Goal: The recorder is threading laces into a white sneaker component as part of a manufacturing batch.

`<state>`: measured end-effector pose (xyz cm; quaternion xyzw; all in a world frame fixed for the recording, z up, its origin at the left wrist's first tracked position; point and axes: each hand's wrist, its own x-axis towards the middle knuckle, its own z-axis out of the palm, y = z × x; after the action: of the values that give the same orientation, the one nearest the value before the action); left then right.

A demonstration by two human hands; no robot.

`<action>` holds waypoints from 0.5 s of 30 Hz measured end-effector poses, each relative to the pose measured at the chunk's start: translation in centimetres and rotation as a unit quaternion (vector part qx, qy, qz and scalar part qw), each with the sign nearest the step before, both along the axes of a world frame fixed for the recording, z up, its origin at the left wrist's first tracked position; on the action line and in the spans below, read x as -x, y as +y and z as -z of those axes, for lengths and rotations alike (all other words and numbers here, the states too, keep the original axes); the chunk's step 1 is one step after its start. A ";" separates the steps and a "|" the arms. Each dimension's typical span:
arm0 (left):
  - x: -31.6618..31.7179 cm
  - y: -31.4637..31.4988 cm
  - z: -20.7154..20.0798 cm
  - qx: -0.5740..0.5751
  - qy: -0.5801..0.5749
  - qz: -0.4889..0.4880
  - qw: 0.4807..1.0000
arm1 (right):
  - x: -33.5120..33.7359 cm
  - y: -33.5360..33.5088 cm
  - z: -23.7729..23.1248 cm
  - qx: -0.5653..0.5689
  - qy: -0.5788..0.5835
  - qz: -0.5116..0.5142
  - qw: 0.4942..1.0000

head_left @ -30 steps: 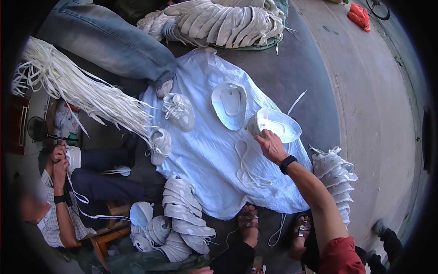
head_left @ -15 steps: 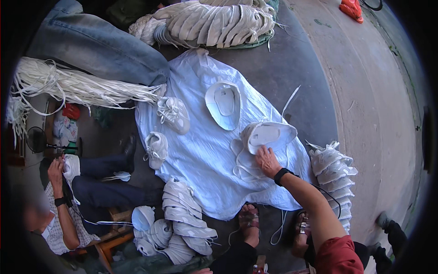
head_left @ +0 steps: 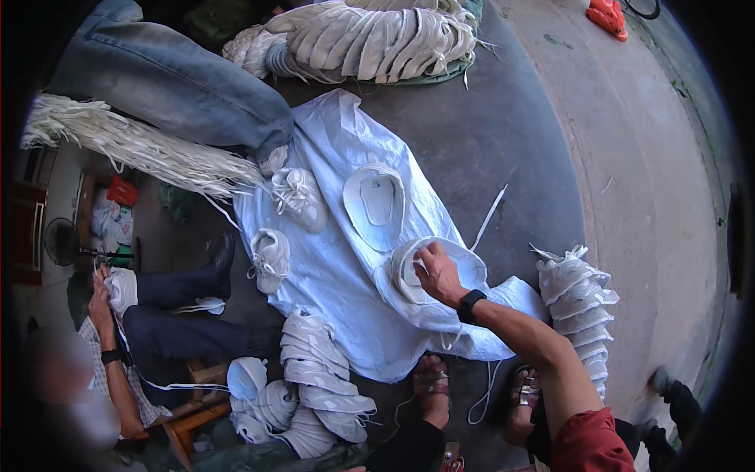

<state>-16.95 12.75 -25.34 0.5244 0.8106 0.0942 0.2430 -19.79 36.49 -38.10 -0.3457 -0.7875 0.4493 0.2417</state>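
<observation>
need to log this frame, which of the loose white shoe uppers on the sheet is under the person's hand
The shoe upper at the sheet's near-right edge, under the right hand. The other three lie apart from it.

A dark floor [head_left: 503,141] carries a white sheet [head_left: 346,291], shoe-upper stacks [head_left: 322,385] and loose laces [head_left: 141,149].
</observation>
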 end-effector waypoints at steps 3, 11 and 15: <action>1.5 -0.6 -5.2 -0.052 -0.092 -0.006 0.994 | 2.4 3.7 0.3 -0.154 -0.029 0.027 0.987; 3.2 -1.7 -12.2 -0.075 -0.180 -0.024 0.981 | 8.2 6.3 2.5 0.050 -0.042 -0.101 0.993; 3.1 -2.0 -13.1 -0.073 -0.194 -0.027 0.978 | 8.9 5.0 2.9 0.028 -0.101 0.047 0.993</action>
<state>-20.09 10.78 -12.24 0.4902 0.7531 0.2595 0.3540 -28.67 41.45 -41.04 -0.4322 -0.7780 0.4221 0.1725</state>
